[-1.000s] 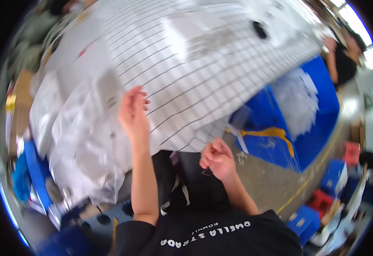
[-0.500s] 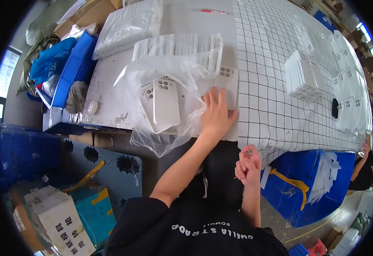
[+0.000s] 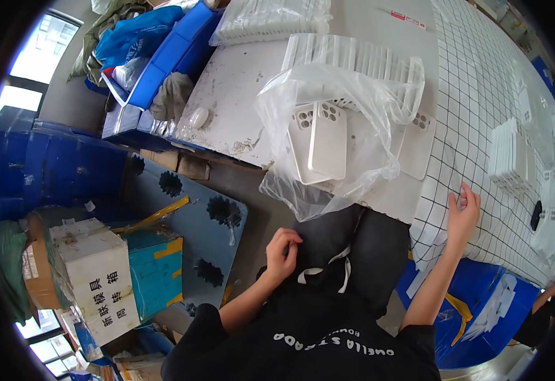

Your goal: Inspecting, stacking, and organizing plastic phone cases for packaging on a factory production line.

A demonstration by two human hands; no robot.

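Observation:
My left hand [image 3: 282,255] hangs above my lap, its fingers curled in, and nothing shows in it. Over the checked cloth [image 3: 445,203] near the table's front edge, my right hand [image 3: 464,216] has its fingers apart and holds nothing. Two white phone cases [image 3: 328,143] lie overlapping in the mouth of a clear plastic bag [image 3: 379,152], part of which droops over the table edge. Farther back, a packed row of cases [image 3: 353,57] stands under the same film. Another white phone case [image 3: 417,149] lies flat just right of the bag, nearest to my right hand.
A stack of white cases [image 3: 511,155] stands on the cloth at right, beside bagged cases [image 3: 553,197] and a small black object [image 3: 535,216]. Blue bins [image 3: 487,317] sit below the table. Cartons [image 3: 99,273] and a grey-blue panel [image 3: 214,235] are at lower left.
My left hand has left the flat phone case and drawn back above my lap. My right hand has moved out over the cloth and its fingers have opened. The view has shifted left.

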